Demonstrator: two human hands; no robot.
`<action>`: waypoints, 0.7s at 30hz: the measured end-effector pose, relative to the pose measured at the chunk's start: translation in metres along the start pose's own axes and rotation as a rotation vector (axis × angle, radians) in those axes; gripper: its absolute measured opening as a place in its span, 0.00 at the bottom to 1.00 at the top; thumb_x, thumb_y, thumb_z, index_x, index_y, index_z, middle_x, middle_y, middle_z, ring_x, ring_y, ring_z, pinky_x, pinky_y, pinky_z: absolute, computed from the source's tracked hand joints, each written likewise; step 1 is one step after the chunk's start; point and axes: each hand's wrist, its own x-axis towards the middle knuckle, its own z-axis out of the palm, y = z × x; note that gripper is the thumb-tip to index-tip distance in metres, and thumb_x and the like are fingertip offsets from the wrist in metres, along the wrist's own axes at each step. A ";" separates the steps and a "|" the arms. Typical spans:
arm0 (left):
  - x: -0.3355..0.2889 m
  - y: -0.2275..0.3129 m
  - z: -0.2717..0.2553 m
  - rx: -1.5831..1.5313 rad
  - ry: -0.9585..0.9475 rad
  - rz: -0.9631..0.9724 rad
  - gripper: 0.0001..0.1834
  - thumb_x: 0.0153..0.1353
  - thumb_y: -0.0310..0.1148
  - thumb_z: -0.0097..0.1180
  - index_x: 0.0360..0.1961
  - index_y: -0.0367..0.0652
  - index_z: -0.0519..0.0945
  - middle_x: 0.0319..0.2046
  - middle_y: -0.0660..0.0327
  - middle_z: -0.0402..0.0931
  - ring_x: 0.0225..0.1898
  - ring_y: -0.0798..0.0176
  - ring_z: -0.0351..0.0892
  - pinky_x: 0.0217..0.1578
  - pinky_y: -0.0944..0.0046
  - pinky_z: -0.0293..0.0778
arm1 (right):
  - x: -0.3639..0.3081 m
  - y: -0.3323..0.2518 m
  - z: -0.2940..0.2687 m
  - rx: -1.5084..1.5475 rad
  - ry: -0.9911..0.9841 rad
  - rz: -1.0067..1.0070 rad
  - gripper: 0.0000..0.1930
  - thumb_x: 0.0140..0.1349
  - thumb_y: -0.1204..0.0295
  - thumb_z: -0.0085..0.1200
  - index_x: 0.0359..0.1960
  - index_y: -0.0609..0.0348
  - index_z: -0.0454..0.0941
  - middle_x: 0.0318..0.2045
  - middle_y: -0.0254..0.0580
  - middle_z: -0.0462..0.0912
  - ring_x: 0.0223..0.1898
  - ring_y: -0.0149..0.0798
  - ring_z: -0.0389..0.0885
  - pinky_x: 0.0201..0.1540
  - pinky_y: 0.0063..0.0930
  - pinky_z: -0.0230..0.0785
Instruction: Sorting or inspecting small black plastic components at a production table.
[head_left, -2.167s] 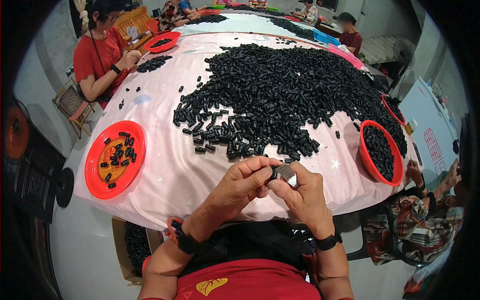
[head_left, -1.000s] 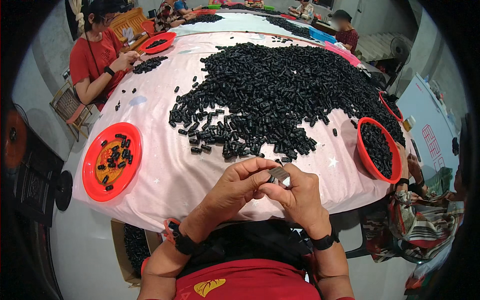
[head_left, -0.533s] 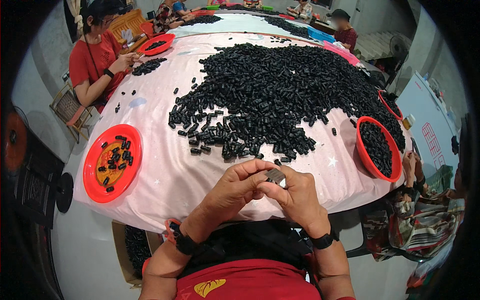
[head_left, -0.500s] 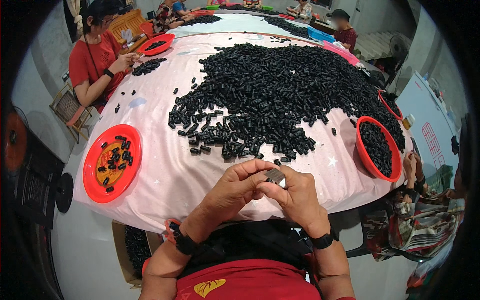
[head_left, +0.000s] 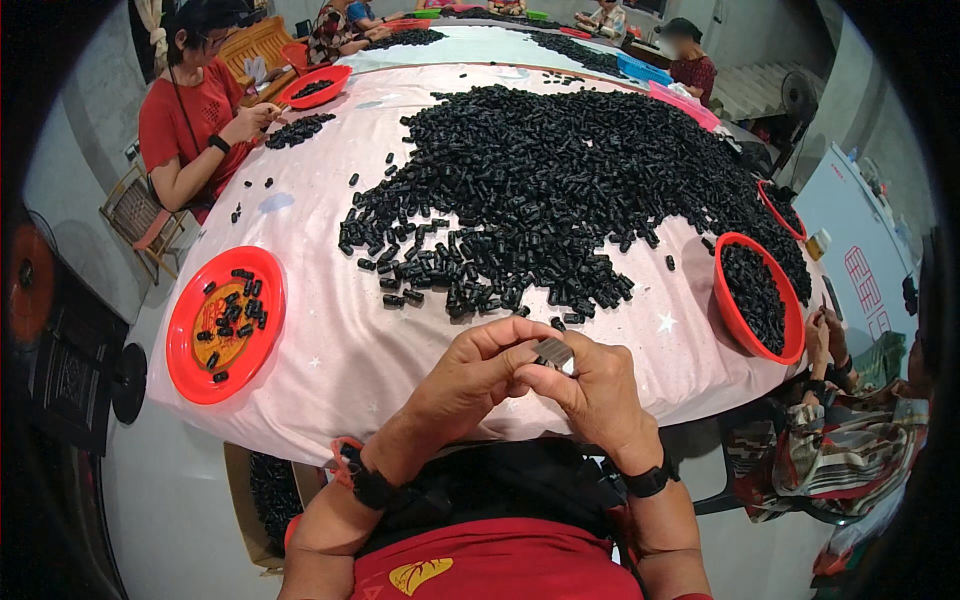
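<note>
Right hand (head_left: 603,385) is gripping a small grey metal piece (head_left: 555,353) between thumb and fingers, while the left hand (head_left: 478,368) is meeting it with bent fingers — whether these are holding anything, I cannot tell. Both are hovering near the pink cloth (head_left: 340,330) — a pile of black parts (head_left: 580,170) is lying just beyond.

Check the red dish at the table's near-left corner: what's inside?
Red dish: loose black pieces scattered over a patterned orange-yellow base. Whatever pattern lies directly under the pieces is covered.
</note>
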 end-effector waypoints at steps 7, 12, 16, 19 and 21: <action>0.000 0.003 0.002 -0.012 -0.001 0.004 0.14 0.66 0.34 0.51 0.50 0.40 0.74 0.41 0.65 0.77 0.41 0.75 0.77 0.41 0.74 0.74 | 0.000 -0.005 -0.002 0.062 0.029 -0.020 0.21 0.52 0.52 0.63 0.26 0.61 0.77 0.15 0.44 0.77 0.17 0.43 0.79 0.19 0.32 0.68; 0.000 0.000 0.000 -0.009 0.004 0.000 0.14 0.66 0.34 0.51 0.50 0.40 0.74 0.41 0.66 0.77 0.39 0.76 0.77 0.39 0.75 0.74 | 0.002 -0.005 -0.003 0.068 -0.008 0.012 0.22 0.53 0.51 0.62 0.26 0.61 0.78 0.16 0.44 0.78 0.17 0.43 0.79 0.19 0.31 0.68; 0.000 0.000 -0.001 -0.023 0.006 -0.005 0.15 0.66 0.34 0.51 0.50 0.40 0.73 0.41 0.66 0.77 0.39 0.76 0.77 0.39 0.75 0.74 | 0.002 -0.002 -0.002 0.041 -0.043 0.032 0.22 0.54 0.51 0.61 0.26 0.62 0.78 0.16 0.44 0.78 0.17 0.43 0.79 0.19 0.32 0.68; 0.001 -0.001 -0.001 -0.038 0.008 -0.004 0.15 0.66 0.34 0.51 0.51 0.39 0.73 0.41 0.65 0.77 0.40 0.75 0.77 0.39 0.75 0.75 | 0.000 0.001 0.005 0.021 -0.007 -0.044 0.22 0.54 0.51 0.60 0.26 0.62 0.78 0.16 0.44 0.78 0.17 0.43 0.79 0.18 0.32 0.67; 0.001 -0.001 -0.001 -0.048 0.011 -0.007 0.15 0.66 0.34 0.51 0.51 0.39 0.73 0.41 0.64 0.77 0.40 0.75 0.77 0.40 0.74 0.75 | 0.000 0.000 0.005 -0.006 0.017 -0.038 0.22 0.54 0.51 0.61 0.25 0.61 0.77 0.15 0.45 0.77 0.17 0.43 0.79 0.18 0.31 0.67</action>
